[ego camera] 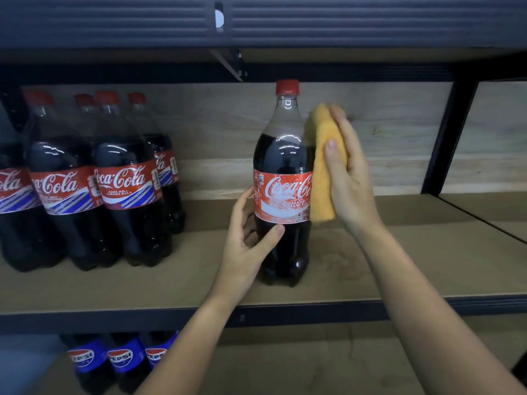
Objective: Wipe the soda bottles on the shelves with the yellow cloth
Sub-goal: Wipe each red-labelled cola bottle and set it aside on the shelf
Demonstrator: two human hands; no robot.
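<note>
Coke bottle (282, 183) stands upright on the middle shelf (399, 266), roughly mid-width, a bit back from the front edge, well apart from the Coke cluster (85, 181) at the left end. Pepsi bottles (119, 360) on the shelf below.

Left hand (248, 238) grips the bottle low, thumb across the front just under the label, fingers wrapped behind. Right hand (350, 172) holds the folded yellow cloth (322, 166), thumb over its front, cloth pressed flat against the bottle's right side from shoulder to bottom of label.

Step in hand, as I read it: wiping the right flank of this one bottle.

To do it well:
- Keep the left hand low as the anchor; the bottle is tall and full, so side pressure up high could tip it.
- Stroke top to bottom with the full cloth face, not an edge.
- Turn the bottle with the left hand between strokes rather than reaching round the back.
- Go light on the label; it looks scuffed already.
- Don't skip neck and cap (287, 86).

Left cluster and lower shelf likely remain.
</note>
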